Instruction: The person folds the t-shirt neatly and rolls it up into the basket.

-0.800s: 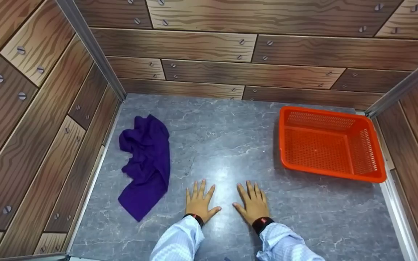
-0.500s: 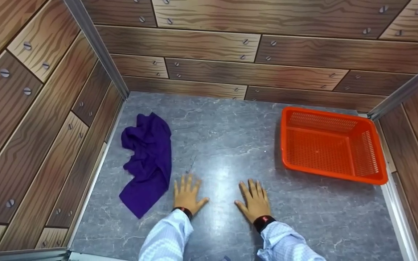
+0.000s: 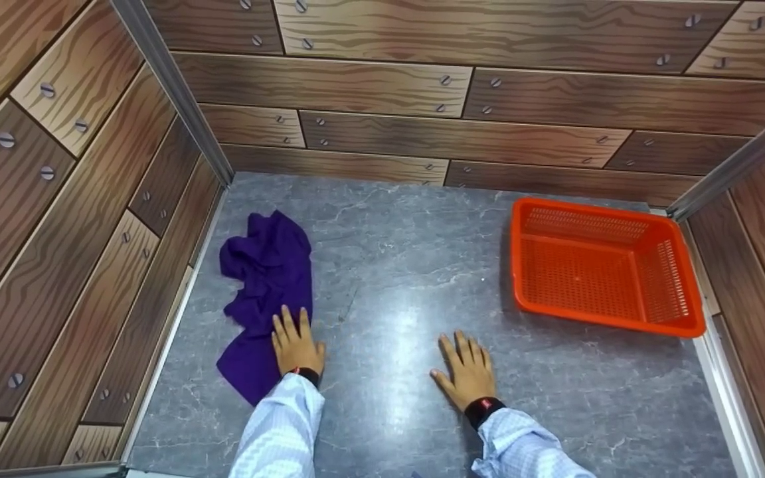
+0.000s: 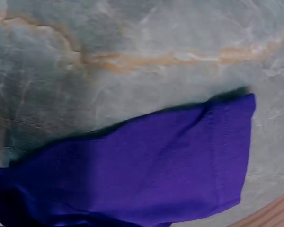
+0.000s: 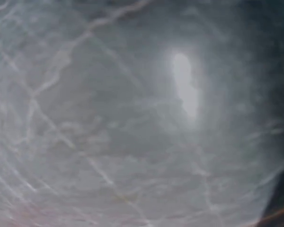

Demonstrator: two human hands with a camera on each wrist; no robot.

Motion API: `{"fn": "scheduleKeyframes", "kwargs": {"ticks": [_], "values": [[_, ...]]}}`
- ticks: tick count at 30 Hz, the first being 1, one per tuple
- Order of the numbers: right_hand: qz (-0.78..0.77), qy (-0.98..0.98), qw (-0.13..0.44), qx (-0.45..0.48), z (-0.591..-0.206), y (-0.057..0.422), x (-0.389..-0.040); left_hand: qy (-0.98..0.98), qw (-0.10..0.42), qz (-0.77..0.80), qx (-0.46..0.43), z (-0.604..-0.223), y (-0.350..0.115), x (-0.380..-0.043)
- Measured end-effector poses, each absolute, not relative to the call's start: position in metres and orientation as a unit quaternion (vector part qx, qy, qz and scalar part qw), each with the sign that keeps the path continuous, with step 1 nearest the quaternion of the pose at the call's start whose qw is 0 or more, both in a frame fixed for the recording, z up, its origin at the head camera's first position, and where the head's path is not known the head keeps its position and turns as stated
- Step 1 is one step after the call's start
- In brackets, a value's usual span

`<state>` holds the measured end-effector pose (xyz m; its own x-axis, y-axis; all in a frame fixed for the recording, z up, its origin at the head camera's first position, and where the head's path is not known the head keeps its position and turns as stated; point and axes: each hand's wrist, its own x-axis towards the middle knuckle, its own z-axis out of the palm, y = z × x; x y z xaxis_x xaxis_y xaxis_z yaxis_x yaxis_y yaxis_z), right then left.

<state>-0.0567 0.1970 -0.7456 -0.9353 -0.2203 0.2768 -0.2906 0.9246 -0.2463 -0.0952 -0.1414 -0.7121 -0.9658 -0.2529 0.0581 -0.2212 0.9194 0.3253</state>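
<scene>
A crumpled purple cloth (image 3: 269, 265) lies at the left of the grey surface, one squared end pointing toward me. Over its right edge is my left hand (image 3: 297, 348), fingers spread and straight; whether it touches the fabric I cannot tell. In the left wrist view the purple cloth (image 4: 170, 165) fills the lower half, showing a stitched hem at its end, and no fingers appear there. My right hand (image 3: 469, 372) lies with fingers extended at the front middle, holding nothing. Only the marbled surface (image 5: 109, 142) shows in the right wrist view.
An orange perforated plastic basket (image 3: 578, 265) stands at the back right, with nothing visible inside. Wood-patterned walls (image 3: 382, 93) bound the left, back and right sides. The marbled grey surface (image 3: 396, 245) stretches between cloth and basket.
My left hand has moved left from the front middle to over the purple cloth's right edge. The right hand, the cloth and the basket have stayed in place.
</scene>
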Motion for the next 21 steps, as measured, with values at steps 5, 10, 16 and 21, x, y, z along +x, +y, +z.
{"fn": "scheduleKeyframes", "kwargs": {"ticks": [5,10,16,21], "values": [[0.141,-0.976,0.111,0.120,-0.745,0.199,-0.054,-0.973,0.030,-0.184,0.138,-0.712,-0.141,-0.089],[0.145,-0.978,0.104,0.110,-0.741,0.200,-0.053,-0.978,0.009,-0.174,0.116,-0.713,-0.135,-0.084],[0.153,-0.980,0.091,0.091,-0.736,0.202,-0.052,-0.984,-0.002,-0.164,0.074,-0.715,-0.126,-0.081],[0.161,-0.981,0.082,0.077,-0.733,0.205,-0.052,-0.988,-0.002,-0.149,0.050,-0.713,-0.114,-0.082]]}}
